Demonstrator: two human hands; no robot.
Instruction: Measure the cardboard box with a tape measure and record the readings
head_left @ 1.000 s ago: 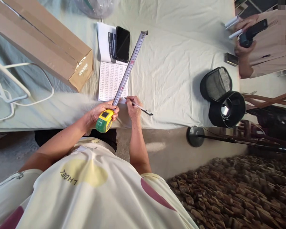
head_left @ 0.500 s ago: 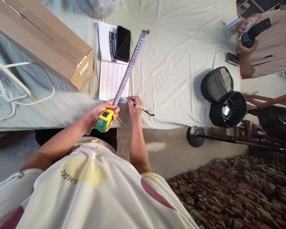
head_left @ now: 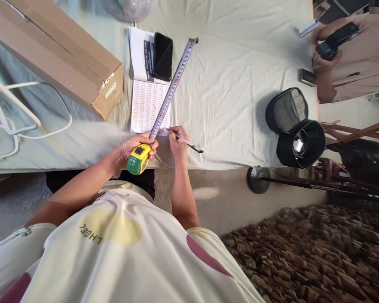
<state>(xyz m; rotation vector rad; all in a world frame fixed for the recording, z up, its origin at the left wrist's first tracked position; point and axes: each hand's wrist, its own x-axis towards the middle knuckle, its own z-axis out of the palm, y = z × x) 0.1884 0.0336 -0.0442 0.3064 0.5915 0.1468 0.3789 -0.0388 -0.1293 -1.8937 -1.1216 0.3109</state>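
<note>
My left hand [head_left: 133,148] is closed around a yellow and green tape measure [head_left: 139,159] at the near edge of the table. Its blade [head_left: 173,86] runs out diagonally up and to the right, across a printed notebook [head_left: 148,99], with its hook end near the middle of the table. My right hand [head_left: 177,141] pinches a pen [head_left: 186,142], its tip touching the pale cloth [head_left: 233,84] just right of the blade. A black phone [head_left: 163,57] lies on the upper part of the notebook.
A long cardboard box [head_left: 58,54] lies at the left, with white cable [head_left: 19,122] beside it. Two black mesh-topped cases [head_left: 295,128] sit at the table's right edge. Another person [head_left: 341,63] at the far right holds a dark device. A stand base [head_left: 257,180] rests on the floor.
My hands, the tape and the pen have stayed almost still. The other person at the right has shifted their hands and the dark device.
</note>
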